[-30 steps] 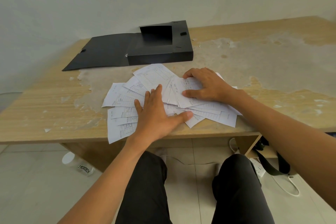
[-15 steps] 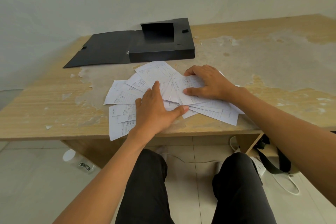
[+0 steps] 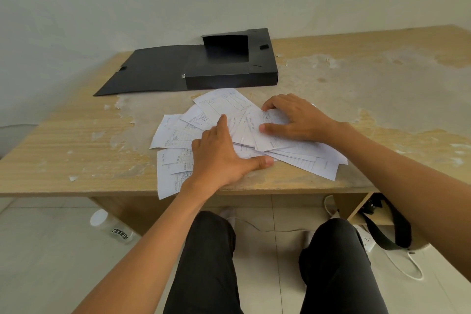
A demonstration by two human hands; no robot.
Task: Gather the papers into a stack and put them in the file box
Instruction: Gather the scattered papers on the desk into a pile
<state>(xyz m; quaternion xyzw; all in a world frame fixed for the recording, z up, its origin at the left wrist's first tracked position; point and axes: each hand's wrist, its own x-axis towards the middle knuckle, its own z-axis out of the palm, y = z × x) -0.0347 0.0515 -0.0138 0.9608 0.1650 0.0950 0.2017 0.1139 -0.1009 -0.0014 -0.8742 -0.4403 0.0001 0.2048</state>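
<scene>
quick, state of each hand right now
Left hand: open, fingers straight, pressing flat on the papers.
Right hand: fingers bent over the papers; cannot tell whether it pinches a sheet.

Pulled the fingers [image 3: 223,125] of the left hand [image 3: 219,158] together — splayed with gaps a second ago, now lying side by side on the papers [image 3: 175,135]. Swept in the sheet corner that poked out toward the near edge of the table [image 3: 76,148] below the left thumb — no longer showing there. Nudged the view slightly, leaving the file box [image 3: 229,76] a touch further right in frame
</scene>
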